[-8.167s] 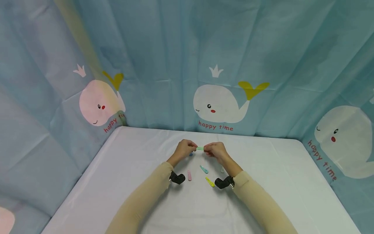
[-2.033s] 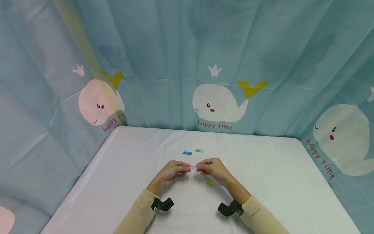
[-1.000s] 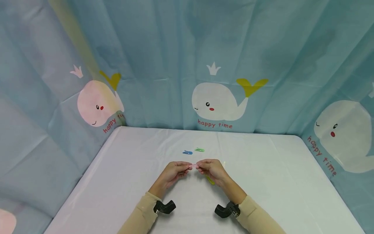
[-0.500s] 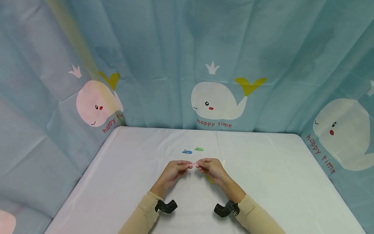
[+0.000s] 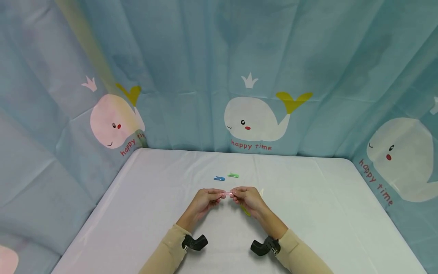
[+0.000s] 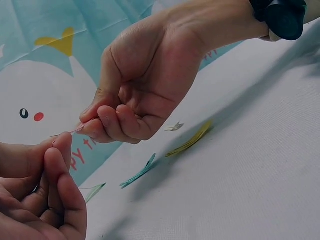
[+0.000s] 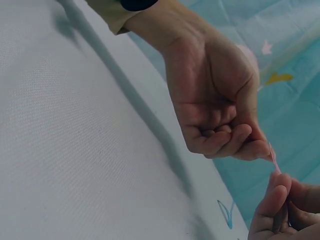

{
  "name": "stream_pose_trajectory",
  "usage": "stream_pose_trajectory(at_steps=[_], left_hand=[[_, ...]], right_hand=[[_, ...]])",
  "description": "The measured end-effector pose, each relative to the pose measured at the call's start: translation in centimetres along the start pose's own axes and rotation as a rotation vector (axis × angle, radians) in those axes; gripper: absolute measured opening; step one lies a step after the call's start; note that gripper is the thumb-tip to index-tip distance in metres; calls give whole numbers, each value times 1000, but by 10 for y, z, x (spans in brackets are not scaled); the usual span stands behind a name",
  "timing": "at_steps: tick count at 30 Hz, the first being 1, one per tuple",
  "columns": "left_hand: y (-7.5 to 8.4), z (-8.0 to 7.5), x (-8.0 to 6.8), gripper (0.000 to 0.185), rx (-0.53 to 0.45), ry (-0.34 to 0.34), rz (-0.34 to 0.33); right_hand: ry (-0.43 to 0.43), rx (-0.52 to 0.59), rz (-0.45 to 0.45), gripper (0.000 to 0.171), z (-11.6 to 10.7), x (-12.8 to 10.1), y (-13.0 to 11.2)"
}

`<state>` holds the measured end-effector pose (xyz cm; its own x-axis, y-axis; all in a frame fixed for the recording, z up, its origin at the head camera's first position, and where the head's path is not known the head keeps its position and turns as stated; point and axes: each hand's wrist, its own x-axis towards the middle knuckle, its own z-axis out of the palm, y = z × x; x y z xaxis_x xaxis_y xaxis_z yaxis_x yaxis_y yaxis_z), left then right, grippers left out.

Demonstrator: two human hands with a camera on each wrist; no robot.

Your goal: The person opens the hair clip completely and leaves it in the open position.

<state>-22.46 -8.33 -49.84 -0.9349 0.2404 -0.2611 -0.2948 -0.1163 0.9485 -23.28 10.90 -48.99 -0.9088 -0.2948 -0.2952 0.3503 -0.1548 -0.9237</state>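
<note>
In the head view, a pink snap hair clip (image 5: pixel 227 193) is held level above the white table. My left hand (image 5: pixel 204 202) pinches one end between thumb and forefinger, and my right hand (image 5: pixel 251 202) pinches the other. Close up in the left wrist view, only a thin strip of the clip (image 6: pixel 77 130) shows between the fingertips. Behind the hands lie a blue hair clip (image 5: pixel 219 178) and a green hair clip (image 5: pixel 233 175), both with a raised prong. A yellow hair clip (image 5: pixel 245 211) is partly covered by my right hand.
A white hair clip (image 5: pixel 262 192) lies right of my right hand. The left wrist view also shows a teal hair clip (image 6: pixel 138 172), hidden in the head view. The table (image 5: pixel 308 213) ends at a blue whale-print curtain (image 5: pixel 191 114).
Several seconds ago both hands held the green clip farther back; now it lies beside the blue one, and the pink clip has been lifted off the table. Over the last second the hands barely move.
</note>
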Motion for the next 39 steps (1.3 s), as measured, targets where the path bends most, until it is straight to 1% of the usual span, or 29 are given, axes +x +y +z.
stream_pose_trajectory(at_steps=[7, 15, 21, 28, 34, 39], left_hand=[[-2, 2, 1, 31, -10, 11, 6], [-1, 4, 0, 29, 34, 31, 15], [1, 1, 1, 28, 50, 31, 6], [3, -4, 2, 28, 84, 14, 10], [4, -4, 4, 28, 79, 31, -7], [7, -4, 2, 28, 79, 49, -4]], right_hand=[[15, 28, 12, 20, 1, 1, 2], [19, 66, 13, 23, -3, -1, 1], [-1, 71, 14, 22, -3, 0, 1], [-18, 68, 16, 22, -3, 1, 4], [-1, 62, 19, 16, -2, 2, 4], [9, 48, 18, 16, -1, 3, 2]])
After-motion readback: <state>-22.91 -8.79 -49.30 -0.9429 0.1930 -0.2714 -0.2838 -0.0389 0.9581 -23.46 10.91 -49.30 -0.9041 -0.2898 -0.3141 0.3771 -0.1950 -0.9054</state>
